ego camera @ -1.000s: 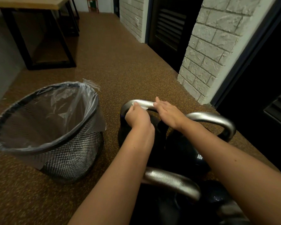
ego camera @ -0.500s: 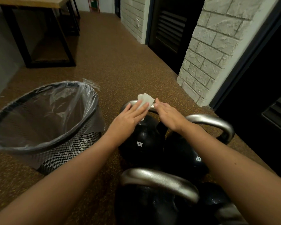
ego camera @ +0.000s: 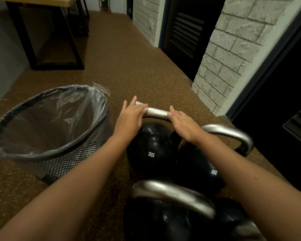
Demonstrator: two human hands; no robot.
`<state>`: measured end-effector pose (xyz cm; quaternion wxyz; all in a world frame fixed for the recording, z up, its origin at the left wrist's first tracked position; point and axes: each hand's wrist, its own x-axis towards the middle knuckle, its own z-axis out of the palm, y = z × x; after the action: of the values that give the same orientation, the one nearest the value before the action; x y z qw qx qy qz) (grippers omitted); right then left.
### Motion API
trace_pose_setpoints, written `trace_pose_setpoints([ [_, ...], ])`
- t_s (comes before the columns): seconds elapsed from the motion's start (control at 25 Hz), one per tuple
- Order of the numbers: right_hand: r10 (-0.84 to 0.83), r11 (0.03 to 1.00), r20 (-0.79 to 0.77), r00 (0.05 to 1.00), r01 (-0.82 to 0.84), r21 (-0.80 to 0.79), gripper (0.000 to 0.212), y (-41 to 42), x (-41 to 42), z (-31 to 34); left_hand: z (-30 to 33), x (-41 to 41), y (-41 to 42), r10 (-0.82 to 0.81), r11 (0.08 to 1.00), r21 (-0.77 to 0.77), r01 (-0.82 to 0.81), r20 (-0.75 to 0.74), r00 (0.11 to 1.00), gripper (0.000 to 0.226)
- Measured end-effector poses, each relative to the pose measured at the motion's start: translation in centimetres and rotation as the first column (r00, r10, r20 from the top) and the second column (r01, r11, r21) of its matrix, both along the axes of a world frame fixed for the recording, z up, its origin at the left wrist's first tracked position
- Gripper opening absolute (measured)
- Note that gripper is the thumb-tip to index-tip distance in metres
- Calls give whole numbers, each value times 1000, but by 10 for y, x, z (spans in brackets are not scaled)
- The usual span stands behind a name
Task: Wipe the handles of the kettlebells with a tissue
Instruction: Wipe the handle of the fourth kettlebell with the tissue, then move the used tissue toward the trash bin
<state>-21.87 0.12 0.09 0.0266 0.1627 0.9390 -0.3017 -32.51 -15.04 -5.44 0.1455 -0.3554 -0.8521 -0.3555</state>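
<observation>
Several black kettlebells with silver handles stand on the brown floor. My left hand (ego camera: 129, 117) presses a white tissue (ego camera: 141, 104) onto the left end of the 12 kg kettlebell's handle (ego camera: 157, 113), fingers fairly straight. My right hand (ego camera: 181, 123) rests on the right end of the same handle, its fingertips showing over the far side. The 12 kg body (ego camera: 151, 153) sits below my hands. To its right is the 8 kg kettlebell (ego camera: 200, 171) with its handle (ego camera: 231, 132). A third handle (ego camera: 174, 193) lies nearest me.
A black mesh waste bin (ego camera: 73, 159) lined with clear plastic stands just left of the kettlebells. A white brick pillar (ego camera: 224, 63) and dark louvred doors (ego camera: 186, 32) are to the right. A wood-topped table with a black frame (ego camera: 42, 32) stands at the back left.
My left hand has slid the tissue leftward along the 12 kg handle to its left end, baring the middle of the handle. My right hand has stayed on the right end.
</observation>
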Motion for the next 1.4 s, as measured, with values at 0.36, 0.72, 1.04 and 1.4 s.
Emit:
trace_pose_setpoints([
  [0.36, 23, 999, 12, 1000, -24, 26, 51, -3, 1, 4, 3, 18, 20, -142, 986, 86, 140, 15, 990, 29],
  [0.72, -20, 999, 13, 1000, 20, -39, 52, -4, -1, 7, 19, 51, 29, 245, 775, 303, -555, 666, 705, 34],
  [1.04, -185, 955, 94, 978, 202, -219, 70, 5, -9, 16, 47, 77, 44, 246, 904, 136, -405, 608, 754, 38],
  [1.4, -200, 863, -41, 979, 157, -480, 69, -9, -14, 44, 79, 60, 4, 7, 994, 82, -65, 563, 826, 29],
])
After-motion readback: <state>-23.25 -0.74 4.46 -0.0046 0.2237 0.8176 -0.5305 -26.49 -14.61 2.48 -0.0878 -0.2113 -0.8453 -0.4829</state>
